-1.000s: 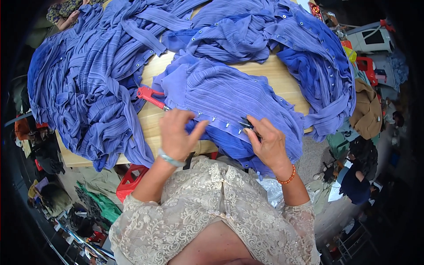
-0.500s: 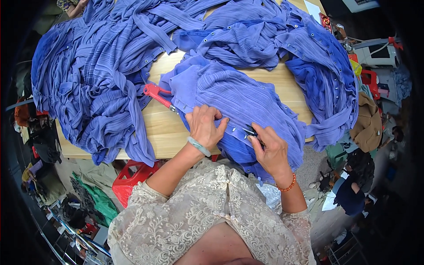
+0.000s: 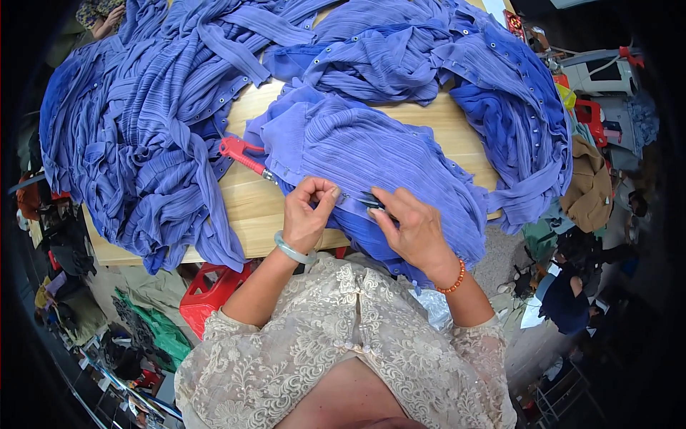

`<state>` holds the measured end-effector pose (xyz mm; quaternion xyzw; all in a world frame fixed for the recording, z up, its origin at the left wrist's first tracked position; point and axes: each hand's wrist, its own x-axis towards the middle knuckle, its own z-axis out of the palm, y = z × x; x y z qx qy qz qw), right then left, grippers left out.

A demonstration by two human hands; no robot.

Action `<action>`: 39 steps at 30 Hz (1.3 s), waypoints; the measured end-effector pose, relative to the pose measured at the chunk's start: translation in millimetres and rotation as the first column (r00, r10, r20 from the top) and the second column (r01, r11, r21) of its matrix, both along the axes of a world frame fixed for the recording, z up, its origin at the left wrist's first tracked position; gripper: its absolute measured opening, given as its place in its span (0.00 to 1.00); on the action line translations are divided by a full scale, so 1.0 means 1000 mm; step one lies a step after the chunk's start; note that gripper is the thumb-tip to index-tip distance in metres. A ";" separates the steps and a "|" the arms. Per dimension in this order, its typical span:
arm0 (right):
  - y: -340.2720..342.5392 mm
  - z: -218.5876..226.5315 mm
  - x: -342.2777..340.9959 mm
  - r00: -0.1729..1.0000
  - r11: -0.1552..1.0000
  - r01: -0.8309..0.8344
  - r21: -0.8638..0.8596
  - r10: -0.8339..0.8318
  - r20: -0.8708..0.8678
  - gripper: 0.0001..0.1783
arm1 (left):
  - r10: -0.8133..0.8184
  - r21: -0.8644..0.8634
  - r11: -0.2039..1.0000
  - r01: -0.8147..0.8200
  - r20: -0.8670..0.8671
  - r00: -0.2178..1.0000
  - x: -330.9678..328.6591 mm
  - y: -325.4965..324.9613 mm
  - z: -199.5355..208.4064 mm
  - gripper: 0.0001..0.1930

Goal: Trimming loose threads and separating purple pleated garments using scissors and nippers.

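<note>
A blue-violet pleated garment [image 3: 386,154] lies before me on the wooden table, with small fastenings along its near edge. My right hand [image 3: 411,222] is closed around small dark thread snips [image 3: 370,200], their blades pointing left over that edge. To the left, my left hand [image 3: 306,214] is raised with thumb and forefinger pinched together, close to the tips of the snips. Whatever is in that pinch is too small to make out. A red air blow gun [image 3: 243,154] lies at the garment's left end.
Large heaps of similar garments cover the table's left side [image 3: 143,157] and curve round the back and right [image 3: 522,121]. A red plastic stool [image 3: 211,293] stands below the near table edge. Brown cloth [image 3: 589,186] hangs at the right. At the upper left, another person's hand [image 3: 111,21] shows.
My left hand has lifted off the garment's edge into a pinch. My right hand has moved left with the snips, nearer to it. The whole view has shifted slightly.
</note>
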<state>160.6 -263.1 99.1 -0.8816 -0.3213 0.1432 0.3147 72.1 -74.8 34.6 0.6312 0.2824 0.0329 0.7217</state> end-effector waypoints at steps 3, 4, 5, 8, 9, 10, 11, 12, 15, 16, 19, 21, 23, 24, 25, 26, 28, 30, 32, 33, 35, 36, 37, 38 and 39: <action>0.011 -0.001 0.000 0.999 0.999 -0.039 0.016 0.039 -0.015 0.18 | 0.003 0.094 0.996 -0.006 0.029 1.000 -0.001 -0.003 0.002 0.02; 0.013 -0.002 0.000 0.999 0.999 -0.039 0.015 0.039 -0.015 0.18 | -0.001 0.175 0.985 -0.010 0.061 0.998 -0.001 -0.004 0.002 0.02; 0.015 -0.002 0.000 0.998 0.998 -0.063 0.007 0.063 -0.016 0.17 | 0.000 0.174 0.985 -0.011 0.061 0.998 -0.001 -0.005 0.004 0.02; 0.019 -0.001 0.000 0.996 0.996 -0.088 -0.015 0.088 -0.022 0.16 | -0.086 0.404 0.915 0.023 0.139 0.987 0.001 -0.009 0.011 0.04; 0.020 -0.001 0.000 0.996 0.996 -0.088 -0.030 0.087 -0.026 0.15 | -0.078 0.407 0.913 0.015 0.137 0.987 0.000 -0.010 0.012 0.04; 0.021 -0.001 -0.001 0.995 0.995 -0.097 -0.026 0.097 -0.027 0.15 | -0.099 0.467 0.884 0.017 0.151 0.984 -0.001 -0.011 0.013 0.04; 0.021 0.000 -0.002 0.995 0.995 -0.097 -0.023 0.097 -0.017 0.15 | -0.122 0.526 0.850 0.018 0.162 0.979 -0.001 -0.012 0.014 0.04; 0.021 0.001 -0.003 0.995 0.995 -0.098 -0.020 0.097 -0.007 0.14 | -0.121 0.531 0.847 0.007 0.180 0.976 -0.002 -0.013 0.013 0.04; 0.021 0.001 -0.004 0.995 0.995 -0.102 -0.021 0.103 0.018 0.14 | -0.131 0.552 0.834 0.003 0.192 0.973 -0.003 -0.014 0.013 0.05; 0.020 0.001 -0.005 0.994 0.994 -0.112 -0.017 0.112 0.018 0.14 | -0.137 0.563 0.826 0.000 0.200 0.970 -0.004 -0.014 0.012 0.05; 0.017 -0.001 -0.005 0.994 0.994 -0.103 -0.021 0.103 0.025 0.14 | -0.144 0.563 0.827 -0.002 0.216 0.966 -0.007 -0.015 0.016 0.05; 0.014 -0.002 -0.004 0.997 0.997 -0.076 -0.020 0.076 0.029 0.14 | -0.148 0.538 0.843 0.017 0.201 0.968 -0.015 -0.011 0.018 0.05; 0.010 -0.001 -0.003 0.998 0.999 -0.042 -0.022 0.043 0.038 0.14 | -0.157 0.498 0.866 0.042 0.190 0.969 -0.029 -0.001 0.025 0.05; 0.006 0.000 -0.002 0.999 1.000 0.006 -0.028 -0.005 0.048 0.15 | -0.176 0.600 0.797 0.065 0.128 0.976 -0.040 0.010 0.024 0.05; 0.000 -0.002 0.000 0.999 0.999 0.031 -0.031 -0.030 0.045 0.16 | -0.189 0.692 0.716 0.093 0.065 0.980 -0.053 0.026 0.019 0.05; -0.004 -0.001 0.001 0.998 0.998 0.049 -0.030 -0.047 0.039 0.17 | -0.178 0.791 0.583 0.187 -0.101 0.979 -0.071 0.046 0.008 0.06; -0.010 0.000 0.003 0.996 0.997 0.076 -0.035 -0.074 0.040 0.17 | -0.052 0.865 0.261 0.429 -0.431 0.901 -0.103 0.084 -0.010 0.10; -0.012 -0.001 0.004 0.997 0.996 0.079 -0.046 -0.078 0.028 0.17 | 0.087 0.872 0.083 0.483 -0.489 0.868 -0.115 0.107 -0.013 0.12; -0.014 -0.002 0.003 0.997 0.995 0.077 -0.058 -0.076 0.016 0.17 | 0.115 0.929 0.150 0.338 -0.356 0.927 -0.104 0.110 -0.002 0.10; -0.015 -0.001 0.003 0.997 0.995 0.077 -0.063 -0.076 0.016 0.17 | 0.039 0.951 0.237 0.197 -0.212 0.977 -0.090 0.107 0.002 0.09; -0.016 -0.001 0.004 0.997 0.995 0.072 -0.066 -0.071 0.017 0.17 | -0.078 0.918 0.396 -0.004 0.039 0.996 -0.063 0.093 0.007 0.11; -0.016 -0.001 0.003 0.997 0.995 0.067 -0.071 -0.065 0.027 0.17 | -0.088 0.900 0.435 -0.034 0.081 0.993 -0.053 0.082 0.005 0.14; -0.015 -0.001 0.003 0.998 0.995 0.062 -0.076 -0.059 0.037 0.17 | -0.096 0.879 0.473 -0.063 0.123 0.988 -0.044 0.073 0.002 0.16; -0.016 -0.001 0.003 0.998 0.995 0.060 -0.077 -0.057 0.039 0.17 | -0.126 0.876 0.479 -0.063 0.140 0.982 -0.033 0.066 -0.001 0.18; -0.016 -0.001 0.002 0.998 0.995 0.060 -0.077 -0.057 0.037 0.18 | -0.153 0.873 0.484 -0.064 0.157 0.976 -0.024 0.062 -0.004 0.20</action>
